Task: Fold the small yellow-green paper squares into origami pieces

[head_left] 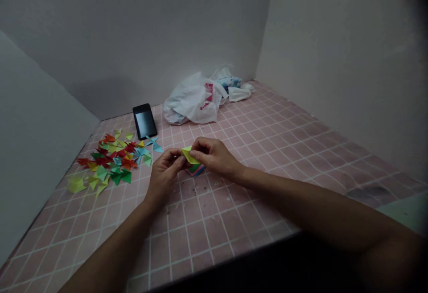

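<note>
A small piece of yellow origami paper (190, 155), folded to a point, is held between my two hands above the table. My left hand (168, 163) pinches its left side, thumb toward me. On the other side my right hand (214, 157) grips the paper between thumb and curled fingers. Just beneath lies a small stack of coloured paper sheets (195, 170), with green, pink and blue edges showing; my hands hide part of it. Left of my hands spreads a pile of folded paper pieces (115, 154) in red, orange, yellow, green and light blue.
A black phone (145, 121) lies behind the paper pile. Against the back wall sits a white plastic bag (194, 99) with red print, beside a blue-and-white packet (229, 81) and crumpled white material (240, 93). Pink checked cloth (267, 137) covers the table; walls enclose its back and sides.
</note>
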A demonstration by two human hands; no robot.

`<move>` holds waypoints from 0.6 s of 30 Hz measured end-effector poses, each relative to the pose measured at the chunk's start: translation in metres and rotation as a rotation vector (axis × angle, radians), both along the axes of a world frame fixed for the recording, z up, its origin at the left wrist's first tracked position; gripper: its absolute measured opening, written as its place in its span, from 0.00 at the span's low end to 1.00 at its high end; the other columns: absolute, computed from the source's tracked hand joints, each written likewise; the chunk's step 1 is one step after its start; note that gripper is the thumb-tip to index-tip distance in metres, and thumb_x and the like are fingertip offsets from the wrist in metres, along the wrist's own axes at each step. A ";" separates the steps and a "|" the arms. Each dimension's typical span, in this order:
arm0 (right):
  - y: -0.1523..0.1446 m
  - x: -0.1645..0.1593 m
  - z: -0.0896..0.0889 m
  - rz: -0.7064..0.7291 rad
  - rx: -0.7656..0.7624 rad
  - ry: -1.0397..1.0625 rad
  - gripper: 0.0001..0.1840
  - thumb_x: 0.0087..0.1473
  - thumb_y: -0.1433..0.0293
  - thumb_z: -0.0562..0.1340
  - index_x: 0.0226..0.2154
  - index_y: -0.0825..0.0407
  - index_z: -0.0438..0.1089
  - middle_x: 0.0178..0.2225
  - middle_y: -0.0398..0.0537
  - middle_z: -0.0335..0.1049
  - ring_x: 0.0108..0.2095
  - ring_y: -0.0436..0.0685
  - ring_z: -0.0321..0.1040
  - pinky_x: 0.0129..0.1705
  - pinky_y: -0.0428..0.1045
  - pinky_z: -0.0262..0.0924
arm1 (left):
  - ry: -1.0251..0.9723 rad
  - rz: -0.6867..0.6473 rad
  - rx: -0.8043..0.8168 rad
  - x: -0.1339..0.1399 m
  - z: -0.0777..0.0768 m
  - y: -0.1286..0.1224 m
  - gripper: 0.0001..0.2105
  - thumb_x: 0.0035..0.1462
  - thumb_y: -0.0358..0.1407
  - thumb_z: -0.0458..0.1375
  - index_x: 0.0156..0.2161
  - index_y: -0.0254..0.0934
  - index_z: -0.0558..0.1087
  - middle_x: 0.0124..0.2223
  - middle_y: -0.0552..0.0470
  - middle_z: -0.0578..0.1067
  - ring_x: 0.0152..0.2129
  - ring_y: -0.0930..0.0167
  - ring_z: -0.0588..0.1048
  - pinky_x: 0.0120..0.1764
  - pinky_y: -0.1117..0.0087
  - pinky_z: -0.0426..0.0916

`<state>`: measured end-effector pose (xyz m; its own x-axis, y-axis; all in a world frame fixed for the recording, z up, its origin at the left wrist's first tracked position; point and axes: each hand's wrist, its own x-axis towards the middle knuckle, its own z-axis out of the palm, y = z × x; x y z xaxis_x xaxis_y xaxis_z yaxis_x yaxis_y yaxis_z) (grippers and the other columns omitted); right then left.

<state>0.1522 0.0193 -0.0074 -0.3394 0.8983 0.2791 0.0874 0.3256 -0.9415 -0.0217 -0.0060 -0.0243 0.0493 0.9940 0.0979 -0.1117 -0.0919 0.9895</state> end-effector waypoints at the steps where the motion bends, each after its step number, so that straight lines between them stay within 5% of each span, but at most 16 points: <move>1: 0.000 0.000 0.000 0.041 -0.072 0.068 0.11 0.56 0.67 0.61 0.25 0.53 0.65 0.24 0.40 0.63 0.26 0.48 0.60 0.29 0.45 0.54 | -0.016 -0.001 -0.015 0.000 0.000 0.000 0.11 0.51 0.39 0.69 0.37 0.37 0.76 0.34 0.53 0.78 0.29 0.71 0.79 0.37 0.69 0.75; 7: 0.005 0.001 -0.006 0.220 -0.430 0.328 0.12 0.55 0.63 0.64 0.27 0.54 0.67 0.22 0.39 0.66 0.23 0.47 0.63 0.28 0.44 0.60 | -0.039 0.015 -0.016 -0.001 0.003 0.001 0.11 0.51 0.40 0.69 0.37 0.37 0.77 0.35 0.53 0.79 0.29 0.71 0.79 0.37 0.69 0.75; 18: 0.006 0.001 -0.009 0.295 -0.461 0.344 0.12 0.52 0.63 0.68 0.31 0.54 0.69 0.25 0.41 0.70 0.24 0.47 0.67 0.28 0.43 0.62 | -0.052 0.003 -0.002 -0.001 0.001 0.001 0.09 0.52 0.39 0.68 0.37 0.37 0.77 0.33 0.53 0.79 0.27 0.71 0.78 0.36 0.68 0.76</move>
<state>0.1532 0.0250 -0.0167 -0.5506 0.8344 0.0237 -0.2758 -0.1551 -0.9486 -0.0230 -0.0052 -0.0230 0.0412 0.9943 0.0983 -0.1627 -0.0904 0.9825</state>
